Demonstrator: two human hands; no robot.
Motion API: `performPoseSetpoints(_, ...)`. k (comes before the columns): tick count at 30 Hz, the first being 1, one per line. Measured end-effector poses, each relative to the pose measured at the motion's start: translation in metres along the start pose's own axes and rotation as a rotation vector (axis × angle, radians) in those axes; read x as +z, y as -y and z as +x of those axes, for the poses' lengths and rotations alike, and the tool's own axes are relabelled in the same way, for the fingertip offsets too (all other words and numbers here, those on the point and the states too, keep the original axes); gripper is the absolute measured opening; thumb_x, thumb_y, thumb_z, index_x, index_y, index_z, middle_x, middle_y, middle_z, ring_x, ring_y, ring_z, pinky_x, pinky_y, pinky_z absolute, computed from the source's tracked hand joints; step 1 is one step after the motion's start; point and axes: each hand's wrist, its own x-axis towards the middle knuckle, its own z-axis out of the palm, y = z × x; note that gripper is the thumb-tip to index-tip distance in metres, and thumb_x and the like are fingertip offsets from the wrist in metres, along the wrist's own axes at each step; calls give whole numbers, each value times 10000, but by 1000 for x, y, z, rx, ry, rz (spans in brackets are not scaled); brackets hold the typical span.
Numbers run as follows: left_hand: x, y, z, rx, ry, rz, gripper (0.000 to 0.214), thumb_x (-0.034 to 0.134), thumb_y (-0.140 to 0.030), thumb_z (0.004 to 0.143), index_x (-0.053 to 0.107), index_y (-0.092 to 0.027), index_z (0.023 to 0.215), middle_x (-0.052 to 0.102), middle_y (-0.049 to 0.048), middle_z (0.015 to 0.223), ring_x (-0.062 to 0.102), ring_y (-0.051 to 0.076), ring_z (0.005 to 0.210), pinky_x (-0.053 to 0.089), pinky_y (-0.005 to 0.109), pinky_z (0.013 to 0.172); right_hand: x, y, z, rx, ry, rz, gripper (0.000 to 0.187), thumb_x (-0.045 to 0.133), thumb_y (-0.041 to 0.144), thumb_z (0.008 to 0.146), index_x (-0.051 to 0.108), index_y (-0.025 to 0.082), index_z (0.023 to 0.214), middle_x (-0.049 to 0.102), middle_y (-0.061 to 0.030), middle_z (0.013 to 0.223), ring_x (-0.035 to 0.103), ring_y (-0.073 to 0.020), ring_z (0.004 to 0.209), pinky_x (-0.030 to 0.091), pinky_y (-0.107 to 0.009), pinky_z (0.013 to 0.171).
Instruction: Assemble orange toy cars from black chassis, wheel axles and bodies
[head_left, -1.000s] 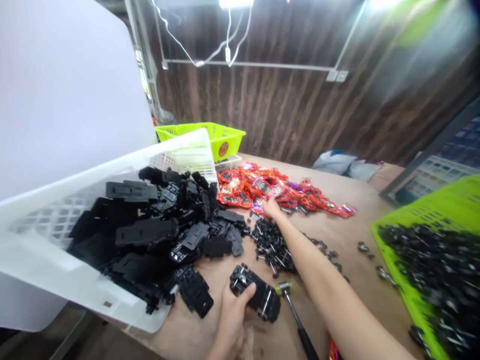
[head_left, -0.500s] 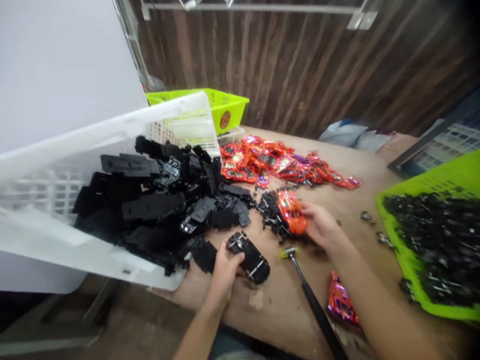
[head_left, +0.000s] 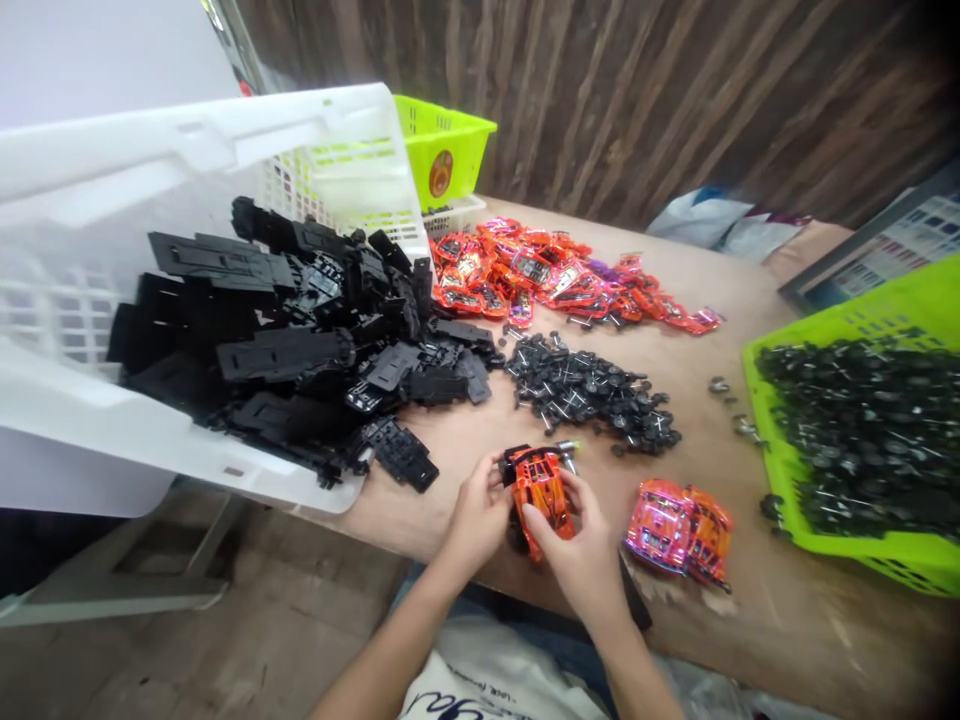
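Observation:
Near the table's front edge, my left hand [head_left: 484,505] and my right hand [head_left: 581,530] are both closed on an orange toy car [head_left: 541,492]. Black parts show along its far and left edges, while its underside is hidden. The right thumb lies across the orange shell. Partly behind the car and my right hand is a mallet [head_left: 570,462], its handle mostly covered. Two shiny car shells, a pink one [head_left: 660,525] and an orange one [head_left: 709,535], lie to the right of my hands. Beyond the car spreads a pile of black wheels on axles [head_left: 592,390].
At left, a tipped white basket [head_left: 330,115] spills black car chassis [head_left: 285,355]. Red-orange car shells [head_left: 540,265] are heaped at the back, near a lime basket [head_left: 450,155]. Another lime basket [head_left: 814,540] on the right holds wheels and axles. White bags [head_left: 697,220] sit behind.
Both hands have come together at the front. The orange shell has left the wheel pile and now sits with the black chassis between my hands. The view has shifted.

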Motion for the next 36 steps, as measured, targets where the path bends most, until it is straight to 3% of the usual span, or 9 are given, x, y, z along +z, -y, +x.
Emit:
performPoseSetpoints(7,11,4,-3,39,54,86,436,472,-34,768,551,-182,1170,661,89,1161,606,195,1103,454,358,993,-7,-15,-2,-55,-35,-68,570,653,434,740,528,149,1217,650,-150,1154,647,-262,999,527,-385,853)
performPoseSetpoints(12,14,2,-2,39,79,51,342,516,-146,807,590,-163,1141,661,90,1162,601,214,1109,447,355,1003,-12,-23,-1,-91,-19,-144,581,646,440,747,527,152,1237,637,-152,1173,625,-281,1038,497,-434,911)
performPoseSetpoints(16,19,-5,-6,11,124,12,351,620,-281,802,566,-157,1125,665,96,1121,646,220,1010,523,326,878,-17,-22,-2,-90,-19,-164,609,630,445,760,507,135,1269,600,-173,1224,590,-301,1089,460,-474,952)
performPoseSetpoints(19,21,-10,-9,-9,102,39,442,724,-309,721,528,-166,1091,681,70,1012,685,189,806,561,280,703,-29,-12,3,-66,147,5,580,626,429,776,506,177,1284,584,-138,1267,566,-281,1135,451,-446,972)
performPoseSetpoints(22,21,-16,-12,-22,139,94,448,740,-328,700,525,-162,1056,676,39,908,668,150,697,539,236,627,-42,-1,14,-23,311,281,454,595,423,814,556,207,1211,639,-93,1185,592,-231,1100,483,-363,929)
performPoseSetpoints(25,22,-21,-19,11,220,168,418,747,-321,681,560,-157,1017,658,16,849,631,121,644,495,195,572,-47,4,22,-66,372,364,317,640,383,786,620,200,1044,683,-60,1024,631,-209,968,504,-313,851)
performPoseSetpoints(28,22,-23,-25,76,222,251,360,751,-310,665,601,-152,952,646,7,789,601,117,626,462,191,555,-46,6,23,-141,376,364,251,652,362,772,627,192,955,677,-42,944,631,-202,895,505,-299,802)
performPoseSetpoints(32,14,-20,-21,108,157,161,397,742,-327,687,594,-165,1018,673,39,884,638,162,760,499,235,681,-43,8,18,-148,353,241,340,597,384,816,580,201,1102,667,-60,1029,628,-211,937,505,-319,818)
performPoseSetpoints(36,0,-14,-6,149,46,238,497,728,-286,711,552,-168,1160,627,101,1168,592,222,1067,461,305,918,-37,7,11,-275,244,-221,317,636,332,790,609,200,1077,661,-88,1042,597,-253,993,461,-402,883)
